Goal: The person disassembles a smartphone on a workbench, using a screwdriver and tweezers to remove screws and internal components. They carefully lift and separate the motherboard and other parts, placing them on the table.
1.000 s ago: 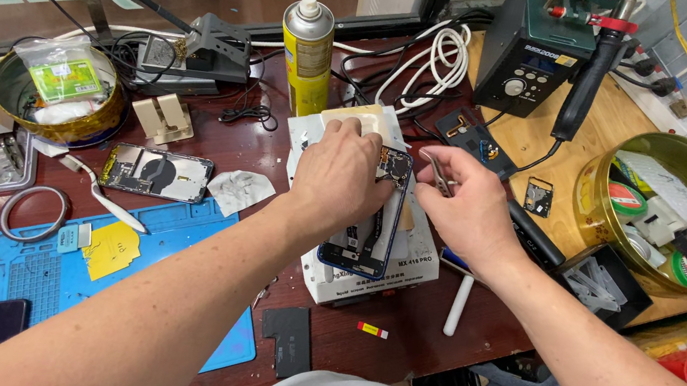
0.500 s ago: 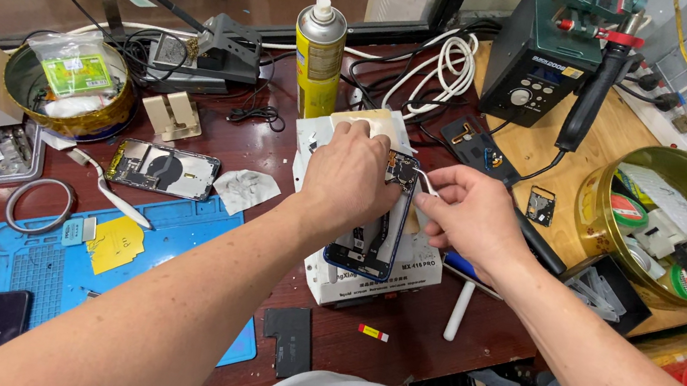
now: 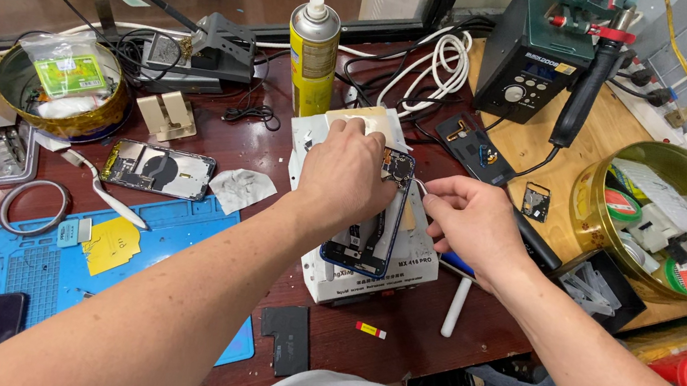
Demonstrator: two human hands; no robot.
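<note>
An opened phone (image 3: 368, 243) with its insides showing lies on a white box-shaped machine (image 3: 404, 272) in the middle of the bench. My left hand (image 3: 346, 175) presses down on the phone's upper part, fingers bent over it. My right hand (image 3: 471, 227) is just to the right of the phone and pinches thin metal tweezers (image 3: 420, 187), whose tips point at the phone's top right corner.
A yellow spray can (image 3: 312, 55) stands behind the machine, a soldering station (image 3: 535, 54) at the back right. A second opened phone (image 3: 159, 170) and a blue mat (image 3: 29, 263) lie to the left. A round tin (image 3: 659, 234) of parts sits right.
My right hand has drawn slightly away from the phone to the right, keeping the tweezers. My left hand stays pressed on the phone. The view has shifted a little.
</note>
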